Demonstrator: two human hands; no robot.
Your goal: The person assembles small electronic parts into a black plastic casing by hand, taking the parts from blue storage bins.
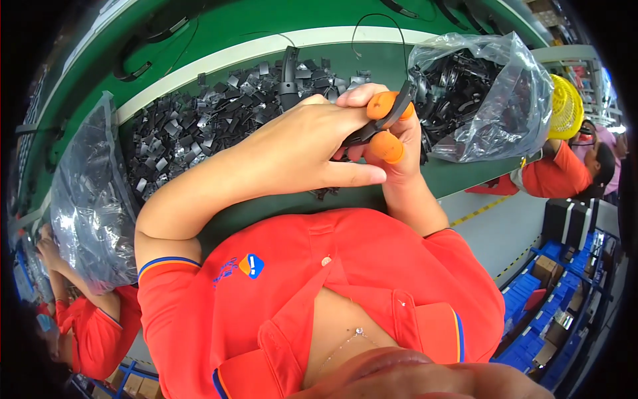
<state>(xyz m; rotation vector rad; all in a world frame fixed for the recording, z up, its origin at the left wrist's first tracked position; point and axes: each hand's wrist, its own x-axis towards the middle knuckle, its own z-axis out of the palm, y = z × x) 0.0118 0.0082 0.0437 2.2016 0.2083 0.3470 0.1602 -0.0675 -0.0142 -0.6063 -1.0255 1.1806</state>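
Observation:
My two hands meet over the bench, both on a black curved band with a thin wire looping up from its far end. My left hand grips the band from the left, its thumb stretched out toward me and its other fingers partly hidden. My right hand closes on it from the right; orange finger cots cover some fingertips there. Just past my left hand, another black curved piece stands among a wide heap of small black plastic parts.
An open clear bag of black parts lies at the right, a large clear plastic bag at the left. More curved bands with wires lie on the green surface beyond the white strip. Co-workers in red sit both sides; a yellow basket is at right.

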